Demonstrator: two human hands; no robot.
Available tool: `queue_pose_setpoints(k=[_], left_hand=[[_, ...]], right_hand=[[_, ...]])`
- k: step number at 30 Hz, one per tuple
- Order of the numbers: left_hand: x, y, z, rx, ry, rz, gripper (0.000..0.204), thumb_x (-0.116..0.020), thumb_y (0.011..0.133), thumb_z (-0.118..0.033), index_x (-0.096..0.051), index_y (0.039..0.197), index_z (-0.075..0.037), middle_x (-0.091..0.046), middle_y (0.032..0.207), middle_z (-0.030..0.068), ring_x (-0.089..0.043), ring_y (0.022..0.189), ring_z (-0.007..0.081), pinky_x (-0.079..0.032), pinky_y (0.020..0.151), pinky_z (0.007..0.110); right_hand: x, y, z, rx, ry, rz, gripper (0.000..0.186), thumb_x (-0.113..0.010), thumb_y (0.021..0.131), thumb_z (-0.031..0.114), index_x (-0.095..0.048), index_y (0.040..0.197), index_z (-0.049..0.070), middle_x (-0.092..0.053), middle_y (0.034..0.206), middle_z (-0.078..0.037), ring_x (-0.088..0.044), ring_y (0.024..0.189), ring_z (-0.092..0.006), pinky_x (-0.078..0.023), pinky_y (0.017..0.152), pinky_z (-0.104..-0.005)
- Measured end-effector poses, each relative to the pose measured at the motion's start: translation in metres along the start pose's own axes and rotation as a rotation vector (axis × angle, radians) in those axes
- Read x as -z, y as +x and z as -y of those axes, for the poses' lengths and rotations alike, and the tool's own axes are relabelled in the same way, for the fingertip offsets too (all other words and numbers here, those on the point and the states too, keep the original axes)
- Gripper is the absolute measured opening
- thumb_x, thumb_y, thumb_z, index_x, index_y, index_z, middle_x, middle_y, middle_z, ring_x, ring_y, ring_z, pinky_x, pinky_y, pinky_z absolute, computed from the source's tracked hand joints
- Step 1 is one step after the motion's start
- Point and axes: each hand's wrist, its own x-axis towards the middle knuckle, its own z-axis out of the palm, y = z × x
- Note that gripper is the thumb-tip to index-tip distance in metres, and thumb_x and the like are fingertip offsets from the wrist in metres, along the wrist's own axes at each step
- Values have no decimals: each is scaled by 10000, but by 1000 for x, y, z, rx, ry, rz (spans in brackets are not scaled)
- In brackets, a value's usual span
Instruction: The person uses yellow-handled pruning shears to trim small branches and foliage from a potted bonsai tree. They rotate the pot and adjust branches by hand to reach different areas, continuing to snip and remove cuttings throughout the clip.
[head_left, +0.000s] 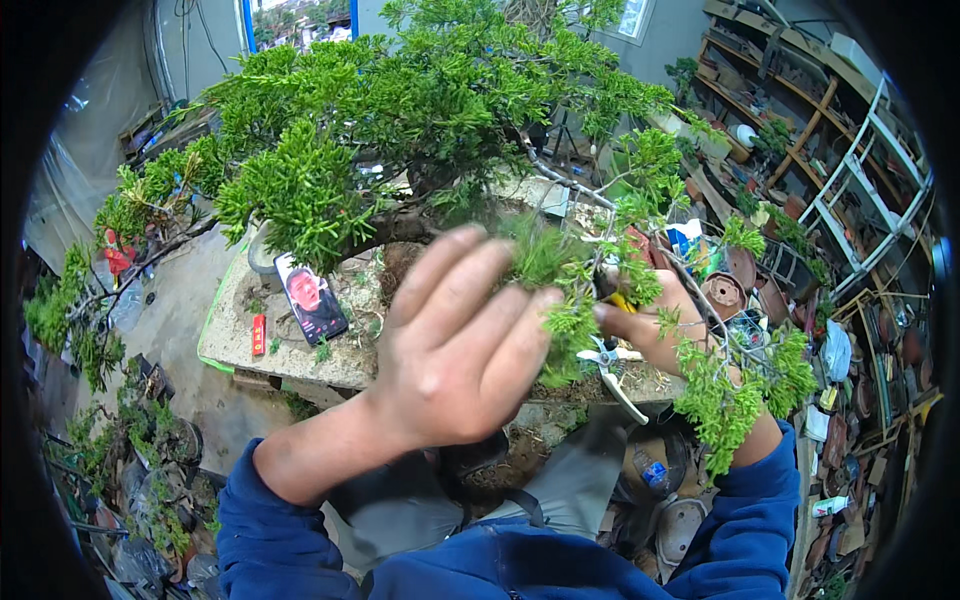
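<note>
A juniper bonsai (430,110) spreads its green foliage and bent branches across the view. My left hand (450,350) is in front of the trunk, smeared by motion, its fingers stretched out and slightly apart against a blurred juniper sprig (540,250). Whether it grips any of that foliage is unclear. On the right, my right hand (665,325) is closed among the twigs around a small yellow-and-black thing (620,300), mostly hidden by leaves and fingers. Pruning shears (622,395) with pale handles lie on the table's near edge, below that hand.
A phone (308,300) with a lit screen lies on the littered table (235,335), beside a small red packet (259,335). Bonsai pots (725,292) crowd the right side near a metal ladder (870,190). Another juniper (150,440) stands at lower left.
</note>
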Motion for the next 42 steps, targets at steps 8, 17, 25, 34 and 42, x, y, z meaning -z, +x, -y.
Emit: queue_pose_setpoints(k=[8,17,25,34,42], left_hand=[[4,-3,4,-108,17,179,281,-659,637,-157,-699,849,25,-676,822,117,-668,939,319,-528,997,562],[-4,62,72,-438,582,-42,66,-733,667,-106,-686,636,-72,-637,784,55,-557,933,199,-473,954,486],[13,80,67,-248,528,145,87,-703,747,-116,-739,707,-48,-727,895,134,-673,950,269,-563,789,485],[46,131,45,369,247,797,99,-651,832,-42,-730,857,11,-727,824,176,-721,732,272,-591,668,425],[56,135,39,424,174,777,131,-611,853,-3,-715,926,30,-718,797,187,-725,713,283,-591,638,402]], right_hand=[[-10,18,47,853,-492,-242,709,-726,910,37,-429,1553,19,-738,1233,-146,-742,956,-259,-575,830,-348],[-12,10,76,765,190,-340,692,-735,916,158,-452,1530,9,-639,1266,-214,-729,901,-286,-602,813,-362],[1,11,54,930,138,-126,611,-627,1003,90,-395,1533,-105,-732,1063,-179,-737,912,-291,-600,820,-416],[-18,7,42,857,163,-96,706,-788,908,149,-473,1492,-93,-754,995,-169,-742,896,-287,-593,868,-437],[-47,5,29,263,52,38,497,-805,847,54,-688,1329,25,-770,1023,-58,-719,852,-127,-570,807,-284]])
